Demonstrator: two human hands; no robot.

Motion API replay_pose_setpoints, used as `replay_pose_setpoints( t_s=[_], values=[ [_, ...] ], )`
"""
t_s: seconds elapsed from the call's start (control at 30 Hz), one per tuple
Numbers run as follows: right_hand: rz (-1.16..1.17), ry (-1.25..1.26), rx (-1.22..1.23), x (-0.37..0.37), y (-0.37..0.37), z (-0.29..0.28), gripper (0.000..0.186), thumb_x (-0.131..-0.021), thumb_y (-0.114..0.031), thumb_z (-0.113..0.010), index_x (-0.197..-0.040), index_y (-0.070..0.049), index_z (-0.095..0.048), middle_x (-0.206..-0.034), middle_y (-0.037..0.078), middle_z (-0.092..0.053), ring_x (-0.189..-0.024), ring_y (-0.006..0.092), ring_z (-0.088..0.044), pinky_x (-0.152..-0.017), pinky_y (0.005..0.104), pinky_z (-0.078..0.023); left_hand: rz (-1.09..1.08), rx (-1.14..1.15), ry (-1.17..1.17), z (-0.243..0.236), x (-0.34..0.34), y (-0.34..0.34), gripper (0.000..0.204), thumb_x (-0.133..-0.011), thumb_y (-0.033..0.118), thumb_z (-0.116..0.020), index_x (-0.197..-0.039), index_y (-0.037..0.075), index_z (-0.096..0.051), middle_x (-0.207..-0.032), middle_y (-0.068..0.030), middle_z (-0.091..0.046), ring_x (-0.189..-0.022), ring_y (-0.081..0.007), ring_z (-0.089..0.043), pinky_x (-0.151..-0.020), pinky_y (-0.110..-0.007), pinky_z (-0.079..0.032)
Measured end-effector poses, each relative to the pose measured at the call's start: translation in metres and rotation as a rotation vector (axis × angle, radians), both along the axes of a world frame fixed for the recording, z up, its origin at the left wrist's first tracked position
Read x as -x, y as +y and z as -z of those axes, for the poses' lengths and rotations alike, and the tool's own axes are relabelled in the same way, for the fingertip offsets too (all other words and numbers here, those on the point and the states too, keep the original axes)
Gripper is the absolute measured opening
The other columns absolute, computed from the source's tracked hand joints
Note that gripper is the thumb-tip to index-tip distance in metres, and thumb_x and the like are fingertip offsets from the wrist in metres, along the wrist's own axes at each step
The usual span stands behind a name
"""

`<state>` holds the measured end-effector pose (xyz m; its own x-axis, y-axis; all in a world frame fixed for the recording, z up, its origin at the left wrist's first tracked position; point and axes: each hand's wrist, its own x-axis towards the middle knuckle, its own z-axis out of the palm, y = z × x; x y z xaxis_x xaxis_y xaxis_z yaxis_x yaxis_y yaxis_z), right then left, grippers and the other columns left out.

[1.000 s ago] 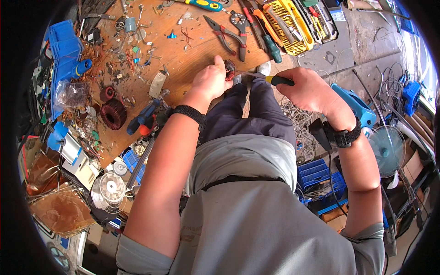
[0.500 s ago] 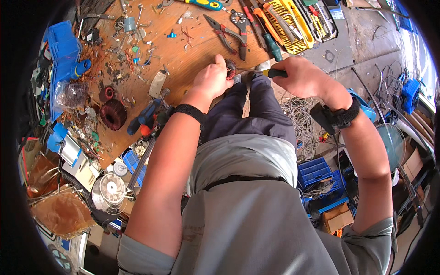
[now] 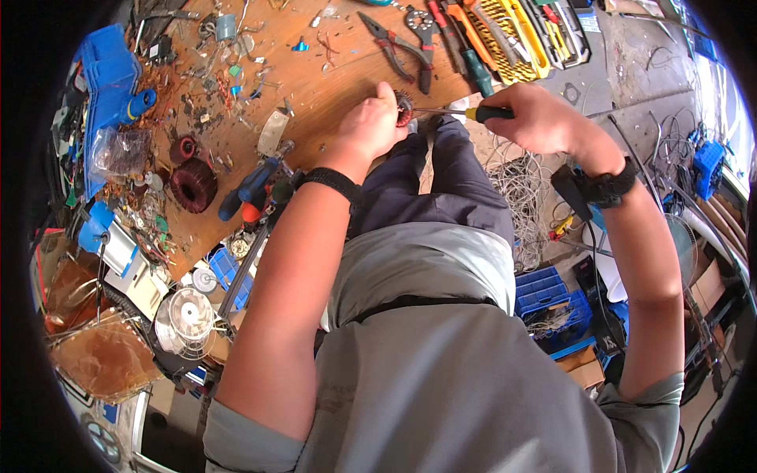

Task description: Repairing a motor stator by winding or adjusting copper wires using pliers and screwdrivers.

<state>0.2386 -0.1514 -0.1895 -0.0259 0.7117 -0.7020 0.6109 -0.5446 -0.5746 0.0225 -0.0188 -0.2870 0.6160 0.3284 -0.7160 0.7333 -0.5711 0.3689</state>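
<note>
At the table's near edge, my left hand (image 3: 367, 124) is closed around a small ring-shaped coil (image 3: 404, 109) wound with copper wire. My right hand (image 3: 536, 118) grips a screwdriver (image 3: 489, 114) with a yellow and black handle. Its thin shaft points left, and its end meets the coil, though whether it is inside the winding is too small to tell. Pliers (image 3: 400, 49) with red and black handles lie just beyond the coil. A screwdriver with a dark green handle (image 3: 476, 72) lies beyond my right hand.
The wooden table (image 3: 315, 94) carries scattered scraps, a larger copper-wound ring (image 3: 193, 186) and a blue tray (image 3: 110, 87). A yellow bit case (image 3: 527, 47) sits at the far right. Tangled wire (image 3: 528, 189) and a blue crate (image 3: 548, 299) lie on the floor to the right.
My right hand has drawn slightly to the right with the screwdriver, and more of its shaft shows. My left hand still holds the coil. The whole view has shifted a little.
</note>
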Motion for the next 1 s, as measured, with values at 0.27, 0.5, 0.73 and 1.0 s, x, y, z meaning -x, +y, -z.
replay_pose_setpoints(
  t_s=[0.27,0.5,0.73,1.0],
  values=[
    [-0.129,-0.184,-0.002,0.023,-0.004,-0.003,0.033,-0.086,-0.031,-0.060,-0.102,-0.005,-0.070,-0.096,0.020,-0.070,-0.097,0.0389,-0.066,-0.085,0.0452,-0.053,0.027,-0.044,-0.021,0.011,0.004,-0.001,0.059,-0.081,0.026,-0.077,-0.110,-0.005,-0.037,-0.097,-0.0338,-0.065,-0.099,-0.0467,-0.064,-0.087,-0.048,-0.052],
    [-0.032,-0.179,0.085,0.039,0.008,-0.010,0.033,-0.088,-0.029,-0.059,-0.101,-0.001,-0.070,-0.096,0.022,-0.070,-0.097,0.0402,-0.066,-0.085,0.0445,-0.053,0.079,-0.116,-0.035,0.013,0.004,-0.001,0.059,-0.080,0.027,-0.078,-0.108,-0.005,-0.037,-0.096,-0.0334,-0.065,-0.099,-0.0468,-0.064,-0.087,-0.049,-0.052],
    [0.025,-0.104,0.106,0.031,0.005,-0.013,0.036,-0.088,-0.030,-0.057,-0.103,0.001,-0.070,-0.096,0.024,-0.069,-0.097,0.0397,-0.067,-0.084,0.0444,-0.053,0.057,-0.143,-0.026,0.006,-0.003,-0.005,0.059,-0.079,0.026,-0.079,-0.107,-0.006,-0.038,-0.095,-0.0322,-0.066,-0.097,-0.0469,-0.065,-0.086,-0.049,-0.052],
    [0.110,-0.062,0.070,0.050,-0.015,-0.004,0.035,-0.090,-0.026,-0.054,-0.098,0.005,-0.069,-0.096,0.027,-0.068,-0.097,0.0419,-0.066,-0.083,0.0480,-0.053,0.037,-0.166,-0.010,0.009,0.002,-0.008,0.062,-0.076,0.025,-0.082,-0.108,-0.006,-0.038,-0.095,-0.0322,-0.066,-0.096,-0.0458,-0.066,-0.083,-0.049,-0.053]
  ],
)
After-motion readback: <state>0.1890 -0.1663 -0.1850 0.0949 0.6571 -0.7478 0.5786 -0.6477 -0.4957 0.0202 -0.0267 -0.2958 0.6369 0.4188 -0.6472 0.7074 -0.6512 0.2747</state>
